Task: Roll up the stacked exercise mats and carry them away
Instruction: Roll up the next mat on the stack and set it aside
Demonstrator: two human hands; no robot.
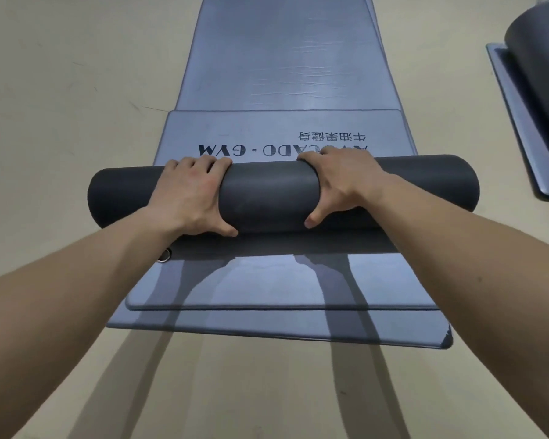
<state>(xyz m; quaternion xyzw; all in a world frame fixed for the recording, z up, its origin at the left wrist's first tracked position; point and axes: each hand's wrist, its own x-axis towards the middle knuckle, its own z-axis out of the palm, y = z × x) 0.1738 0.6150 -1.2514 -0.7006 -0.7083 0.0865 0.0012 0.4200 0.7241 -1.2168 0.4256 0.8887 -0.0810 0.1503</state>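
The beige smooth floor (61,90) carries everything here. On it lies a long blue-grey foam exercise mat (282,58) that runs away from the person, and near the person there are more flat blue-grey mats stacked under it, with their edges stepped one beyond the other (267,324). The lowest one has a small tear at its right near corner (447,335). On the upper flat mat I read black printed letters (222,150), partly hidden.

Across this stack rests the dark grey rolled mat (267,191), a thick cylinder that is wider than the flat mats under it. A loose flap of it lies flat just behind the roll, with a small metal ring (165,255) at the left edge.

The left hand (191,194) and the right hand (339,182) both lie over the roll, a little apart. The fingers (203,163) curl over the far side and the thumbs press the near side, so each hand closes around the roll only in part.

I judge the foam to be soft, springy and rather light, but bulky. It will probably try to unroll if the pressure is released. To carry it, a hold near both sides of the middle seems best.

At the right edge another dark rolled mat (539,58) sits on a blue-grey mat.
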